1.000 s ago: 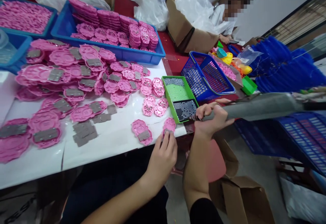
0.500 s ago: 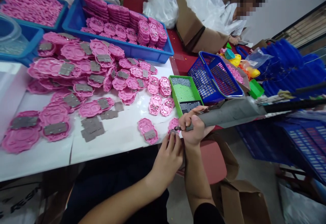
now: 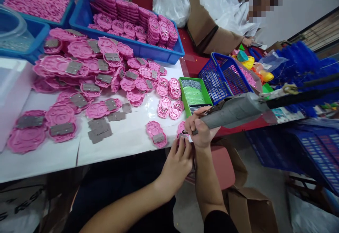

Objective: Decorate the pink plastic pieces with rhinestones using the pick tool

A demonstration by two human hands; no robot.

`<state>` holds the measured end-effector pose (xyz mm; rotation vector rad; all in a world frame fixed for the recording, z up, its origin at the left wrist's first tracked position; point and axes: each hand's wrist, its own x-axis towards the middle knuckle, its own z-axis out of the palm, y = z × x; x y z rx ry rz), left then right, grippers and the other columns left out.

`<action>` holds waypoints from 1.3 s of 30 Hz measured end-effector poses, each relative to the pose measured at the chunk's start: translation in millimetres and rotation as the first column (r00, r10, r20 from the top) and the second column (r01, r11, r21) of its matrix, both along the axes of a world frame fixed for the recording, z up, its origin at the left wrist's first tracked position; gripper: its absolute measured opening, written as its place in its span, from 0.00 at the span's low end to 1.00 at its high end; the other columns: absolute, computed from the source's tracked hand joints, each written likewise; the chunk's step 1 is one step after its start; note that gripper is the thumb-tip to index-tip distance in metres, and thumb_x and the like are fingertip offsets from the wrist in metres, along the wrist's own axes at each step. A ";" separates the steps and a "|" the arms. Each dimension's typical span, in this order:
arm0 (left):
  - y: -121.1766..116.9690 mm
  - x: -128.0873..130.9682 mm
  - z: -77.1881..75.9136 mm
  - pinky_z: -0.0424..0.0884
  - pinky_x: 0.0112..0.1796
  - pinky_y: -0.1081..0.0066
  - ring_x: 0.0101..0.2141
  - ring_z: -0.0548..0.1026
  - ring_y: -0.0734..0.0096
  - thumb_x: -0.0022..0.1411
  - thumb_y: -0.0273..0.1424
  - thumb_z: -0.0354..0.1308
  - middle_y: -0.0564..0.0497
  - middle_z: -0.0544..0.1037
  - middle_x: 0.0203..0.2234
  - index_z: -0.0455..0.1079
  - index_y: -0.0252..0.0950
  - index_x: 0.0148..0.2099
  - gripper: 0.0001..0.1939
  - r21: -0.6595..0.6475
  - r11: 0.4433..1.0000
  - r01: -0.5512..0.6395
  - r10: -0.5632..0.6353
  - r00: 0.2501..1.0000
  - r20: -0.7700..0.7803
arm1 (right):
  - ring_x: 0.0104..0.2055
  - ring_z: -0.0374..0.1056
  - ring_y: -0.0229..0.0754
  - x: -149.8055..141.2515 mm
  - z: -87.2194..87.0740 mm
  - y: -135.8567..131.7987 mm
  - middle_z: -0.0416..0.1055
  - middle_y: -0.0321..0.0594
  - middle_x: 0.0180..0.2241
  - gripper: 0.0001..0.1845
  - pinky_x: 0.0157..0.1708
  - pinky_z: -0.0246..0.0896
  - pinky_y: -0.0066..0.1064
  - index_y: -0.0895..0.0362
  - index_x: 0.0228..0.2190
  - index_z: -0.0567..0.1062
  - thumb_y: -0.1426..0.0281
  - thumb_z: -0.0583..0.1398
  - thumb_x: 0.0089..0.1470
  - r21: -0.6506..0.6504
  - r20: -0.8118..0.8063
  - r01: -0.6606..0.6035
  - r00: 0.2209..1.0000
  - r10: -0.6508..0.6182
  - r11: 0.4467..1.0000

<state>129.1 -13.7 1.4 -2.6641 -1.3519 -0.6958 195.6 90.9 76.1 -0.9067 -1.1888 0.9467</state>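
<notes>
My right hand [image 3: 200, 130] is wrapped round a grey electric screwdriver [image 3: 230, 112], its cable trailing off to the right. The driver's tip comes down on a pink plastic casing [image 3: 181, 127] at the table's front edge. My left hand [image 3: 177, 165] holds that casing from the near side, fingertips on the metal plate there; most of the casing is hidden. To the left lies another pink casing with a grey metal plate [image 3: 158, 138]. Just behind are several casings [image 3: 176, 110] with shiny screws or metal bits. A green tray [image 3: 182, 97] of small screws stands beyond my right hand.
Many plated pink casings [image 3: 79, 51] are heaped at the left, near loose metal plates [image 3: 99, 130]. A blue bin [image 3: 143, 49] holds stacked casings. A blue basket [image 3: 215, 81] stands behind the green tray. Another person's hand [image 3: 247, 42] shows at the far right.
The whole view has shifted slightly. The screwdriver's tip stays at the casing, its body a little lower at the rear. Both hands keep their hold.
</notes>
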 end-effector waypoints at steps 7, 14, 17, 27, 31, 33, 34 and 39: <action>1.0 1.1 2.1 0.73 0.57 0.55 0.58 0.76 0.48 0.71 0.31 0.56 0.38 0.78 0.57 0.78 0.32 0.57 0.18 0.049 0.999 -0.024 0.022 0.999 0.036 | 0.09 0.50 0.29 4.5 -2.8 3.8 0.58 0.19 0.13 0.11 0.10 0.49 0.22 0.53 0.36 0.69 0.67 0.63 0.50 0.009 -0.006 -0.144 0.990 0.144 0.990; 1.0 1.6 0.3 0.72 0.59 0.54 0.59 0.75 0.48 0.72 0.32 0.54 0.38 0.76 0.59 0.77 0.32 0.59 0.19 0.024 1.000 -0.011 0.011 1.000 0.004 | 0.10 0.51 0.29 4.6 -5.2 2.1 0.60 0.21 0.14 0.10 0.11 0.49 0.21 0.53 0.36 0.69 0.70 0.63 0.50 0.031 -0.009 -0.202 0.979 0.202 0.979; 0.9 1.6 -1.8 0.71 0.59 0.54 0.59 0.75 0.48 0.72 0.30 0.55 0.37 0.76 0.59 0.76 0.31 0.59 0.19 0.038 0.999 -0.017 0.017 1.000 -0.005 | 0.10 0.52 0.30 5.2 -1.8 2.4 0.60 0.21 0.14 0.10 0.11 0.50 0.22 0.54 0.37 0.71 0.70 0.62 0.51 0.062 -0.019 -0.164 0.986 0.166 0.984; 13.6 -4.9 10.8 0.74 0.51 0.59 0.52 0.77 0.54 0.73 0.26 0.52 0.38 0.78 0.52 0.74 0.27 0.58 0.16 0.016 1.000 -0.005 0.005 1.000 -0.001 | 0.10 0.49 0.31 26.2 28.2 1.3 0.57 0.22 0.14 0.08 0.11 0.47 0.25 0.53 0.34 0.73 0.69 0.61 0.47 0.136 -0.122 0.206 0.974 -0.190 0.969; 31.7 -14.4 24.9 0.73 0.44 0.58 0.47 0.76 0.55 0.72 0.25 0.52 0.34 0.76 0.53 0.69 0.27 0.61 0.18 -0.110 0.992 0.057 -0.058 0.998 -0.008 | 0.10 0.49 0.32 35.3 27.7 -2.4 0.57 0.23 0.14 0.09 0.10 0.46 0.26 0.53 0.33 0.74 0.70 0.59 0.46 0.101 -0.125 0.241 0.966 -0.228 0.965; 41.1 -20.0 31.8 0.72 0.43 0.56 0.47 0.75 0.52 0.70 0.24 0.53 0.34 0.76 0.53 0.67 0.28 0.62 0.20 -0.187 0.976 0.111 -0.117 0.993 -0.023 | 0.10 0.49 0.32 38.5 27.5 -4.0 0.57 0.23 0.13 0.09 0.10 0.46 0.26 0.53 0.32 0.73 0.70 0.60 0.44 0.090 -0.127 0.257 0.961 -0.245 0.962; 45.4 -22.8 34.9 0.71 0.43 0.55 0.47 0.75 0.51 0.69 0.23 0.54 0.34 0.76 0.52 0.67 0.28 0.62 0.20 -0.226 0.964 0.143 -0.153 0.988 -0.027 | 0.10 0.49 0.32 39.8 28.0 -4.6 0.57 0.23 0.13 0.09 0.10 0.47 0.26 0.53 0.32 0.73 0.70 0.60 0.44 0.087 -0.130 0.269 0.958 -0.257 0.959; 61.7 -33.5 44.5 0.71 0.45 0.55 0.47 0.73 0.49 0.63 0.18 0.55 0.38 0.77 0.45 0.69 0.31 0.55 0.19 -0.370 0.888 0.272 -0.290 0.957 0.008 | 0.09 0.49 0.32 45.9 32.1 -7.2 0.59 0.22 0.12 0.10 0.10 0.47 0.26 0.54 0.32 0.73 0.70 0.60 0.41 0.066 -0.168 0.301 0.943 -0.287 0.951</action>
